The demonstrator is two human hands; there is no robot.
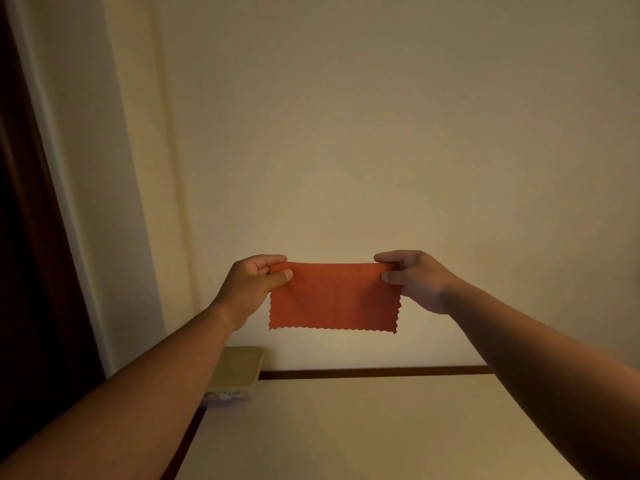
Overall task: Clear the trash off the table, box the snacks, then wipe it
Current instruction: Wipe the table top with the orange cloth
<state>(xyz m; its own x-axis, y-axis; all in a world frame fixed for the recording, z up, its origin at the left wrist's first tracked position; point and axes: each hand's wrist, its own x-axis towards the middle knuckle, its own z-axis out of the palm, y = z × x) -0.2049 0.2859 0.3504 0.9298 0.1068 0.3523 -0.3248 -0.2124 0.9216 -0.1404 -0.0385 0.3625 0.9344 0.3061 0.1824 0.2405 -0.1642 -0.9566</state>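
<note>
Holding up the orange cloth (pixel 334 297) in the head view, the only view we have. Left hand (pixel 254 282) pinches the top left corner, thumb in front and fingers curled behind. Right hand (pixel 412 282) does the same at the top right corner. Both sets of fingers are clamped on fabric.

The cloth is stretched flat between the hands, with its zigzag lower edge hanging free. It's in the air in front of the wall (pixel 381 133), above the table (pixel 346 427) and not touching it. It may be doubled over along the top edge, but we can't confirm that.

The table shows a pale top with a dark strip along the back edge. At its far left corner sits a beige lid or tray (pixel 239 367). Just in front of that is a small purple-white item (pixel 227 396), too blurred to name. The forearms and the frame hide much of the top, so we can't tell whether trash and snacks are fully dealt with.

Our read is that this is the start of the wipe step: cloth readied, no stroke made yet. The next move calls for lowering the cloth flat onto the top and swapping the corner pinches for a palm press. One hand should be enough. Mind the left-corner items on the pass.
</note>
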